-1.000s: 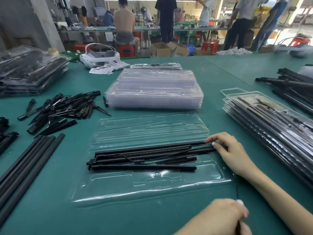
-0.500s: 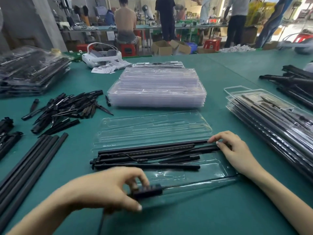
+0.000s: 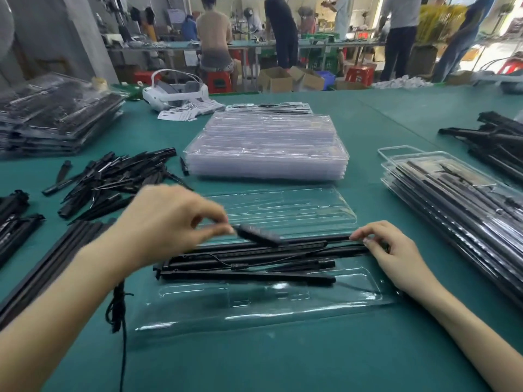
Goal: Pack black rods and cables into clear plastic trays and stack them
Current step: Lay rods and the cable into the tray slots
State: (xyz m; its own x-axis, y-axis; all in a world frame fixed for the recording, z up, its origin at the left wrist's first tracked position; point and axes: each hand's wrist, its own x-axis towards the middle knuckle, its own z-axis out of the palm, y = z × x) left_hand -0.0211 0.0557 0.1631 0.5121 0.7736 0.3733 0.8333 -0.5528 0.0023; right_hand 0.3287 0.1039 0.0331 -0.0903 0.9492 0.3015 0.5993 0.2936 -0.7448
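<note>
An open clear plastic tray (image 3: pixel 254 309) lies in front of me on the green table, with several black rods (image 3: pixel 249 275) and a thin cable laid along its middle. My left hand (image 3: pixel 169 222) hovers over the tray's left part, pinching a small black cable controller (image 3: pixel 259 236) by its end. Its black cable (image 3: pixel 120 312) hangs down under my left wrist. My right hand (image 3: pixel 387 256) rests on the right ends of the rods, fingertips pressing on the top rod.
A stack of empty clear trays (image 3: pixel 266 145) stands behind the open tray. Packed trays are stacked at the right (image 3: pixel 458 205) and far left (image 3: pixel 56 117). Loose black stakes (image 3: pixel 113 179) and long rods (image 3: pixel 42 267) lie left. A white headset (image 3: pixel 175 93) sits at the back.
My left hand has lifted the black controller from the tray's near edge up and away over the rods, trailing its cable. My right hand has stayed on the rod ends.
</note>
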